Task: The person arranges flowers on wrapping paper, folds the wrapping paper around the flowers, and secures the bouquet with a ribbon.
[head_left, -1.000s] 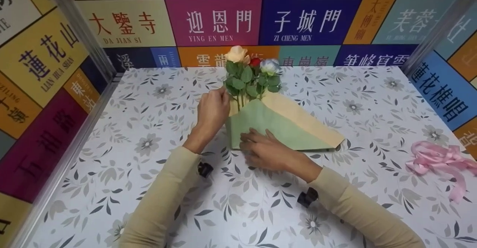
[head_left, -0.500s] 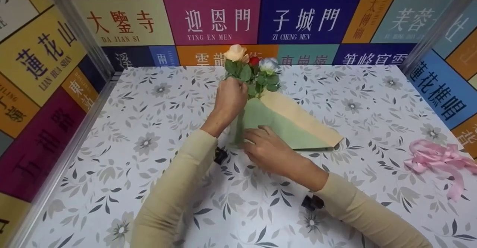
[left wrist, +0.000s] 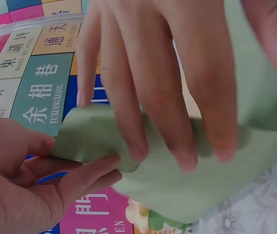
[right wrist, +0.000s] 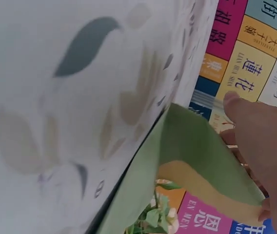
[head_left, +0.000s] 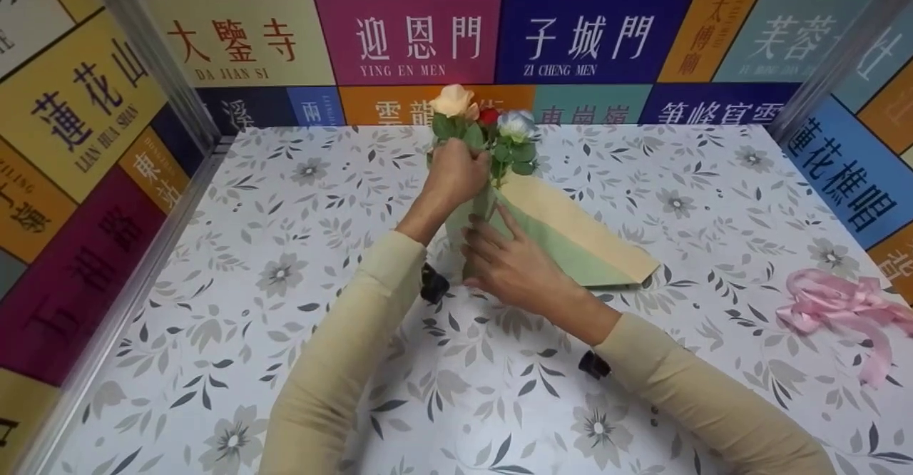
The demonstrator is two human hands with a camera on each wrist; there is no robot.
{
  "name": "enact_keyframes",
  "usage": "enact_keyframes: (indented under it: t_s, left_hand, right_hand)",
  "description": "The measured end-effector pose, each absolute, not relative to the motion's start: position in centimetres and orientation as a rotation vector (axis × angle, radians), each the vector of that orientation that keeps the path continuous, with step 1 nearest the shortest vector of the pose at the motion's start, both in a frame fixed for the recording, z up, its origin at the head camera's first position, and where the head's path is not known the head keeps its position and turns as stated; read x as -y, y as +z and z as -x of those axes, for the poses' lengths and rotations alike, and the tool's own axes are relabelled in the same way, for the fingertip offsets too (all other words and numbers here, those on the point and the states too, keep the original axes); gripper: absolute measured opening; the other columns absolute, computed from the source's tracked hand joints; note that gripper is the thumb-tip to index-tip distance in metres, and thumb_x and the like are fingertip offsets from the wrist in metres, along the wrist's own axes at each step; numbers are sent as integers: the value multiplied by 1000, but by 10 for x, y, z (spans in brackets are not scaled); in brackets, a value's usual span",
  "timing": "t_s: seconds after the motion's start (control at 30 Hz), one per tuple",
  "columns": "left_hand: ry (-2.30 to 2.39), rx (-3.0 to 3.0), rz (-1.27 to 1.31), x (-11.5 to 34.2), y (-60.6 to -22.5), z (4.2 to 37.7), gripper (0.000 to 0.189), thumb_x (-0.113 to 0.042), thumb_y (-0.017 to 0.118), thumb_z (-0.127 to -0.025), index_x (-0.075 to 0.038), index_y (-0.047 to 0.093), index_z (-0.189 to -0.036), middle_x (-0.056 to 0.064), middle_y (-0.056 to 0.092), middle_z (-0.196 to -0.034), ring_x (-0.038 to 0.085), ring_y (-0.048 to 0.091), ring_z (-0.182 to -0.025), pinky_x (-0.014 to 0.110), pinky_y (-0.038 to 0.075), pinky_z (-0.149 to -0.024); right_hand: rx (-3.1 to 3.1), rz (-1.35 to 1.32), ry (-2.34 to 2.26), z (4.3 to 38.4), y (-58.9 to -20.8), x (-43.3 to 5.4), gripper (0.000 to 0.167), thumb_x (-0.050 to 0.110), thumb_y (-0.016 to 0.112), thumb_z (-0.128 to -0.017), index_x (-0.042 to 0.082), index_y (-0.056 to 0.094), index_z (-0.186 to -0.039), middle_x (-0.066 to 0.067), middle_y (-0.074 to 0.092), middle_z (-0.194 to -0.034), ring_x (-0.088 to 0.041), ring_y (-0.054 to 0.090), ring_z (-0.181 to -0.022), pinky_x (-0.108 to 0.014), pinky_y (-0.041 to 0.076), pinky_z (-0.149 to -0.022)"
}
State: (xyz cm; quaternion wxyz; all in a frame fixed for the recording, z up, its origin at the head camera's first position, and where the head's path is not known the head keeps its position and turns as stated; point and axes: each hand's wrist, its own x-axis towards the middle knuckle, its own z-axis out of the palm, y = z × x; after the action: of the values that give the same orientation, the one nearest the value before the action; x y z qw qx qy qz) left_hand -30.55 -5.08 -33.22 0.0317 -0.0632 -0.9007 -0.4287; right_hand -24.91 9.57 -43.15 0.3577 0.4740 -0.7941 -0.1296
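My left hand (head_left: 458, 174) pinches a raised side flap of the green-and-cream wrapping paper (head_left: 570, 239) just below the flower heads. In the left wrist view, thumb and fingers grip the flap (left wrist: 87, 136) along its edge. My right hand (head_left: 517, 264) lies over the paper's lower left part, and its fingers (left wrist: 163, 107) touch the green surface with tips down, fairly straight. Behind my left hand stand a peach rose (head_left: 455, 100), a red flower (head_left: 488, 116) and a pale blue flower (head_left: 516, 125); their stems are partly hidden. The cream inner side (right wrist: 221, 195) shows in the right wrist view.
A loose pink ribbon (head_left: 831, 304) lies in a heap on the right side of the table. The floral tabletop (head_left: 285, 197) spreads around the paper. Panels printed with colourful signs (head_left: 414, 40) stand at the back and both sides.
My left hand has moved rightward from the paper's left edge, bringing the flap up and over the stems. My right hand has stayed near the same spot, its fingers reaching slightly higher.
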Motion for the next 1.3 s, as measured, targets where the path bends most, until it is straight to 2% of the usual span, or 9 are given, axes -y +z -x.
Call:
enact_keyframes:
  t_s: [0.1,0.2,0.3,0.43,0.6,0.8,0.97,1.17,1.3]
  left_hand:
    - [-1369,2757,220,50,-337,302,49,-27,50,-106,-13,51,-59,-6,31,-50,9,30,-45,23,28,-46]
    - [-1363,2792,250,50,-342,299,46,-38,43,-107,-4,73,-112,-5,41,-55,9,29,-45,24,30,-47]
    - [-1270,2853,292,56,-349,300,58,-41,35,-109,-5,32,-155,4,53,-61,13,32,-45,29,37,-51]
    - [-1104,2972,330,76,-370,303,53,-25,43,-108,-3,31,-155,21,72,-106,25,68,-82,36,53,-79]
    - [-931,3221,404,100,-401,305,64,-23,63,-99,-3,36,-154,18,35,-161,32,39,-147,42,34,-120]
    - [-716,3412,634,106,-425,304,93,-47,62,-96,-12,8,-162,12,-1,-170,33,-2,-158,48,8,-128]
    - [-531,3434,715,103,-433,304,91,-52,57,-98,-10,7,-162,17,3,-169,35,0,-157,53,5,-127]
    - [-411,3436,642,99,-433,298,95,-58,54,-97,-8,6,-162,15,10,-169,36,3,-157,62,5,-125]
    - [-286,3476,613,93,-430,291,100,-64,54,-94,-5,8,-161,14,12,-169,36,2,-157,65,4,-123]
  right_hand:
    - [2005,-1215,-331,254,-435,-101,16,16,69,-90,8,74,-103,-6,72,-113,-25,60,-119,-57,41,-112]
    - [1982,-1196,-311,259,-438,-107,18,-2,63,-85,6,75,-96,-6,74,-105,-25,64,-112,-56,42,-111]
    - [1984,-1191,-226,266,-442,-113,18,-5,63,-83,5,76,-92,-6,75,-100,-27,65,-110,-56,45,-108]
    - [2035,-1202,-95,270,-447,-124,17,-4,66,-83,6,76,-90,-6,76,-97,-28,67,-107,-59,46,-105]
    - [2236,-1213,-20,267,-449,-131,16,0,70,-83,10,77,-92,-6,76,-100,-30,67,-110,-62,43,-107]
    - [2488,-1191,30,263,-447,-130,7,12,72,-87,11,77,-91,-6,77,-99,-29,68,-102,-61,44,-103]
    - [2695,-1075,183,262,-442,-123,25,30,64,-97,8,76,-95,-11,74,-106,-31,66,-104,-52,48,-93]
    - [2949,-950,333,270,-437,-111,71,49,60,-96,-1,47,-145,-25,41,-154,-44,35,-146,-60,32,-117]
    - [3158,-918,353,273,-439,-109,94,57,64,-90,2,28,-156,-25,22,-164,-47,16,-153,-64,20,-121]
